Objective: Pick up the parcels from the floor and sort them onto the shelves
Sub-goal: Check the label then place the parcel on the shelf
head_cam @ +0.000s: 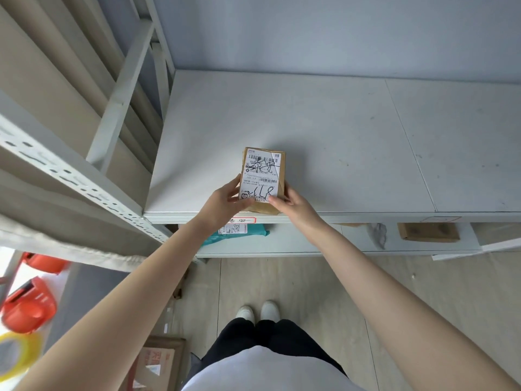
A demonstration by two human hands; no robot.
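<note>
A small brown cardboard parcel (262,176) with a white shipping label and black handwriting lies near the front edge of the white shelf board (324,142). My left hand (225,203) grips its near left corner, thumb on the label. My right hand (293,204) holds its near right corner. Both arms reach forward from the bottom of the view. The parcel's near end slightly overhangs the shelf's front edge.
On the lower shelf lie a teal plastic mailer (239,232), a grey bag (377,234) and a brown box (428,232). A perforated shelf upright (70,176) crosses at left. Orange tape dispensers (28,309), a yellow tape roll (19,354) and a carton (158,362) sit lower left.
</note>
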